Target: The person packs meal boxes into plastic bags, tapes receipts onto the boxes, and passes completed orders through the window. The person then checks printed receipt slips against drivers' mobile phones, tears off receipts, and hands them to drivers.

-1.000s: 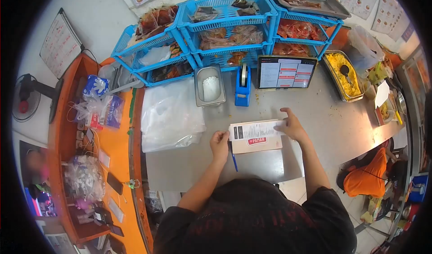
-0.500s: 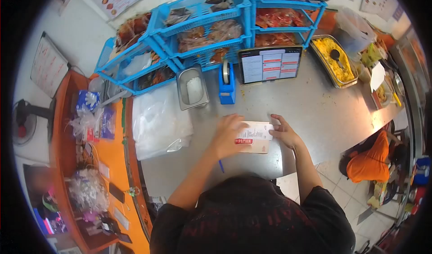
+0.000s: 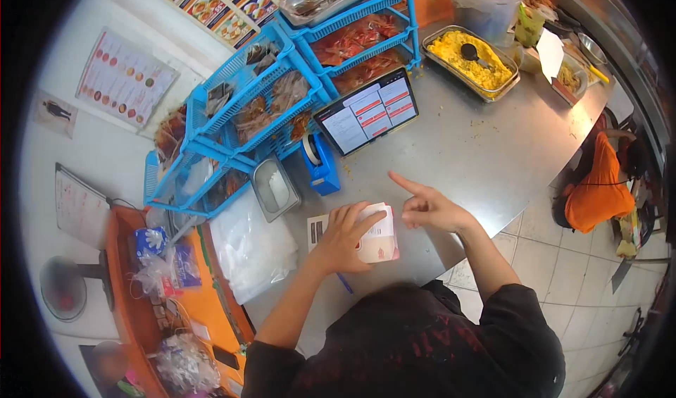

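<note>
My left hand (image 3: 345,241) lies with spread fingers over a printed paper slip (image 3: 316,230) and a pale packet with red print (image 3: 381,247). Just right of the packet, my right hand (image 3: 415,199) is raised over the metal table (image 3: 472,158), its index finger stretched out and the other fingers bent, with nothing seen in it. A blue pen (image 3: 344,283) lies below my left hand. Above my hands stand a blue tape dispenser (image 3: 320,165) and a tablet (image 3: 369,112) with a lit screen.
Blue racks (image 3: 243,127) with bagged food stand at the back left. Clear plastic bags (image 3: 252,250) and a metal container (image 3: 274,188) are at the left. A tray of yellow food (image 3: 470,61) sits at the back right. A person in orange (image 3: 598,187) is at the far right.
My left hand has settled over the slip and packet. My right hand has come off the slip's right end, with its index finger now extended. The view has turned, tilting the table and racks.
</note>
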